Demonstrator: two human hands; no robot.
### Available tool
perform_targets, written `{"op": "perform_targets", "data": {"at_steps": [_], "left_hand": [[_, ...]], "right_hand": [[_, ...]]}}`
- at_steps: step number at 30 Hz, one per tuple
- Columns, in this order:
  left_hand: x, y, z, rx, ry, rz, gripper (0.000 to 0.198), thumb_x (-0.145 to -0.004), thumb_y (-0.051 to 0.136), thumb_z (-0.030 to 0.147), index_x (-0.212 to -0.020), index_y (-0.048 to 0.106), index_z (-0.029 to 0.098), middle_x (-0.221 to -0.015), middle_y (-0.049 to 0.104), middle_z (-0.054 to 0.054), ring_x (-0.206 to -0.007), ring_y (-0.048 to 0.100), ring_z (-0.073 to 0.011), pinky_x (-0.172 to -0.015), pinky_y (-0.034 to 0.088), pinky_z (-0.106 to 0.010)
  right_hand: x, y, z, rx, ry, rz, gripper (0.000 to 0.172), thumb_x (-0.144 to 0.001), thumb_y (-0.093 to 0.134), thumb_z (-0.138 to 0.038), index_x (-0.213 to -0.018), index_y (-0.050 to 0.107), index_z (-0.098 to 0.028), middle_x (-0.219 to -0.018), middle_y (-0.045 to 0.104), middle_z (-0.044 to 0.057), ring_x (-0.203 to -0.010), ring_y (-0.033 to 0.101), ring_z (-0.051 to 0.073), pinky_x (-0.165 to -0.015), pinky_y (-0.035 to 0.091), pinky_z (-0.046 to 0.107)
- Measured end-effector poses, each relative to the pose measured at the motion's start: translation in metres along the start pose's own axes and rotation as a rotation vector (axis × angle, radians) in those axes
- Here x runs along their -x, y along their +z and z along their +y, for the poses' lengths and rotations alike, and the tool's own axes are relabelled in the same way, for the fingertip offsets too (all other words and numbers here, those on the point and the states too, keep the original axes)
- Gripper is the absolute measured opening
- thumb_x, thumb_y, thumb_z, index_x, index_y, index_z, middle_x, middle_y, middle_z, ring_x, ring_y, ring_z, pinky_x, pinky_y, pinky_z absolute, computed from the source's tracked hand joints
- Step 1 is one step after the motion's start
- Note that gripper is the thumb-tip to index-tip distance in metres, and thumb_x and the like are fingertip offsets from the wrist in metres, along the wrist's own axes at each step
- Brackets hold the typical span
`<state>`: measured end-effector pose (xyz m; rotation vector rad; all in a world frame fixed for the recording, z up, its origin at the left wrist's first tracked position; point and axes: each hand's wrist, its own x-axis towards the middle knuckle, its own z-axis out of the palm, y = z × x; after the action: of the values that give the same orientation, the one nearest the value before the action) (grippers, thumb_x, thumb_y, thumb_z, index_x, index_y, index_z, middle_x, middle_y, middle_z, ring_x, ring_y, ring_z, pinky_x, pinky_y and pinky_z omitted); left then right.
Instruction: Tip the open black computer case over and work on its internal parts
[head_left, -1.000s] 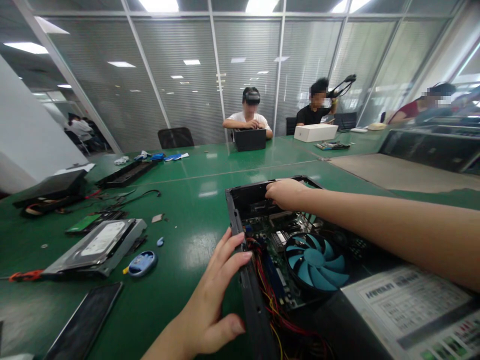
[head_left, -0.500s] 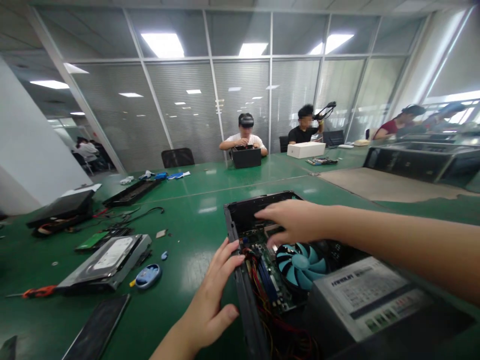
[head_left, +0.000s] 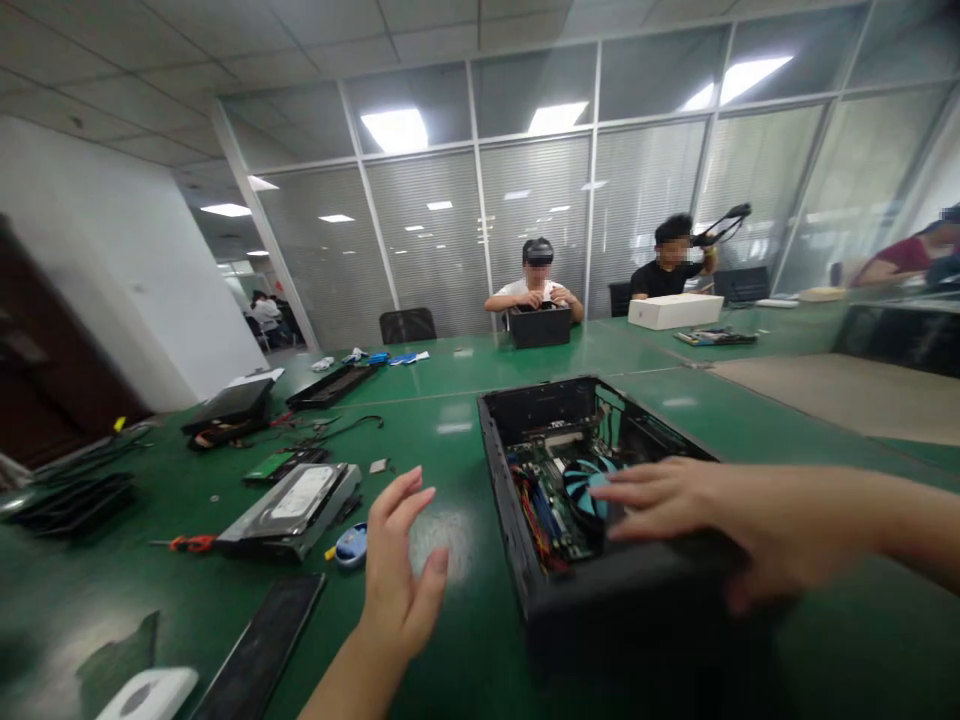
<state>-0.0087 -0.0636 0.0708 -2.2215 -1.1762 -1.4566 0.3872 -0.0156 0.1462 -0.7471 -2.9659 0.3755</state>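
Observation:
My right hand (head_left: 694,510) lies across the near edge of an open black computer case (head_left: 600,610). Its fingers reach inward over the edge while the thumb, somewhat blurred, hangs on the outer side. Inside the case a teal cooling fan (head_left: 585,490) sits on a green motherboard (head_left: 555,450), partly covered by my fingertips. Red and yellow wires (head_left: 536,525) run along the left inner side. The power supply cannot be made out behind the near wall and hand. Left of the case, my left hand (head_left: 401,570) is raised above the table with fingers apart, holding nothing.
On the green table (head_left: 442,480) to the left lie a hard drive (head_left: 300,500), an orange-handled screwdriver (head_left: 191,543), a blue oval object (head_left: 351,545) and a dark flat panel (head_left: 262,650). Across the table, two people sit behind a black box (head_left: 540,327) and a white box (head_left: 675,311).
My left hand has come away from the case's left wall. My right hand has moved from over the motherboard to the near edge. The view has shifted, and the power supply has gone from sight.

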Motion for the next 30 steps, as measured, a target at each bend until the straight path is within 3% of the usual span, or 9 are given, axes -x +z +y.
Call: {"op": "perform_targets", "data": {"at_steps": [3, 7, 9, 11, 14, 18, 21, 24, 30], "left_hand": [[-0.006, -0.006, -0.034, -0.216, -0.075, -0.086, 0.031, -0.088, 0.054, 0.023, -0.118, 0.058, 0.021, -0.132, 0.055, -0.012, -0.125, 0.052, -0.0277, -0.108, 0.04, -0.047], [-0.001, -0.026, -0.094, -0.389, -0.336, -0.402, 0.028, -0.081, 0.046, 0.012, -0.099, 0.066, 0.019, -0.118, 0.066, -0.009, -0.116, 0.059, -0.0239, -0.105, 0.044, -0.039], [0.008, -0.041, -0.119, -0.479, -0.459, -0.59, 0.041, -0.074, 0.047, 0.008, -0.109, 0.067, 0.02, -0.129, 0.064, -0.008, -0.123, 0.057, -0.0241, -0.108, 0.041, -0.039], [0.019, -0.052, -0.136, -0.49, -0.54, -0.808, 0.066, -0.067, 0.048, 0.003, -0.129, 0.06, 0.023, -0.147, 0.052, -0.005, -0.136, 0.047, -0.0237, -0.113, 0.036, -0.038], [0.03, -0.057, -0.146, -0.415, -0.599, -1.018, 0.091, -0.063, 0.047, -0.001, -0.149, 0.042, 0.03, -0.159, 0.035, 0.0, -0.144, 0.036, -0.0223, -0.116, 0.032, -0.036], [0.03, -0.047, -0.141, -0.422, -0.568, -0.992, 0.081, -0.07, 0.049, 0.004, -0.147, 0.045, 0.03, -0.154, 0.043, -0.004, -0.138, 0.044, -0.0233, -0.112, 0.036, -0.035], [0.022, -0.044, -0.132, -0.577, -0.635, -1.0, 0.053, -0.077, 0.06, 0.027, -0.13, 0.062, 0.025, -0.134, 0.061, -0.012, -0.12, 0.059, -0.0302, -0.098, 0.046, -0.04], [0.012, -0.047, -0.119, -0.726, -0.672, -0.96, 0.059, -0.071, 0.069, 0.047, -0.124, 0.064, 0.02, -0.122, 0.064, -0.016, -0.111, 0.061, -0.0346, -0.09, 0.049, -0.043], [0.012, -0.019, -0.093, -0.414, -0.323, -0.837, 0.06, -0.085, 0.058, 0.05, -0.141, 0.05, 0.031, -0.147, 0.049, -0.006, -0.131, 0.049, -0.0272, -0.109, 0.037, -0.04]], "right_hand": [[-0.081, -0.014, 0.056, 0.166, 0.116, 0.225, 0.091, -0.072, 0.075, -0.03, -0.153, 0.033, -0.031, -0.162, 0.023, 0.008, -0.142, 0.031, 0.037, -0.115, 0.024, 0.057], [-0.168, 0.053, 0.058, 0.274, 0.419, 0.771, 0.07, -0.084, 0.053, -0.013, -0.151, 0.034, -0.021, -0.16, 0.023, 0.017, -0.142, 0.031, 0.036, -0.112, 0.022, 0.064], [-0.181, 0.1, 0.036, 0.183, 0.41, 0.866, 0.065, -0.084, 0.052, -0.015, -0.146, 0.037, -0.017, -0.158, 0.029, 0.019, -0.142, 0.033, 0.033, -0.113, 0.024, 0.06], [-0.173, 0.137, 0.017, 0.073, 0.232, 0.781, 0.065, -0.08, 0.053, -0.015, -0.144, 0.04, -0.02, -0.155, 0.035, 0.017, -0.139, 0.038, 0.03, -0.112, 0.029, 0.055], [-0.143, 0.166, 0.009, -0.165, 0.142, 0.708, 0.065, -0.08, 0.053, -0.016, -0.143, 0.039, -0.024, -0.143, 0.05, 0.015, -0.119, 0.058, 0.025, -0.103, 0.042, 0.047], [-0.114, 0.165, 0.032, -0.349, 0.452, 0.904, 0.048, -0.081, 0.055, -0.022, -0.128, 0.048, -0.019, -0.112, 0.065, 0.011, -0.088, 0.066, 0.021, -0.088, 0.051, 0.041], [-0.111, 0.161, 0.048, -0.346, 0.529, 0.956, 0.042, -0.079, 0.055, -0.022, -0.121, 0.052, -0.017, -0.112, 0.064, 0.011, -0.082, 0.066, 0.02, -0.086, 0.05, 0.04], [-0.115, 0.164, 0.051, -0.339, 0.526, 0.969, 0.039, -0.08, 0.055, -0.021, -0.118, 0.054, -0.018, -0.113, 0.063, 0.01, -0.08, 0.065, 0.019, -0.085, 0.051, 0.039], [-0.113, 0.134, 0.013, -0.165, 0.36, 1.025, 0.036, -0.083, 0.055, -0.021, -0.119, 0.055, -0.02, -0.115, 0.061, 0.011, -0.097, 0.064, 0.022, -0.091, 0.05, 0.042]]}}
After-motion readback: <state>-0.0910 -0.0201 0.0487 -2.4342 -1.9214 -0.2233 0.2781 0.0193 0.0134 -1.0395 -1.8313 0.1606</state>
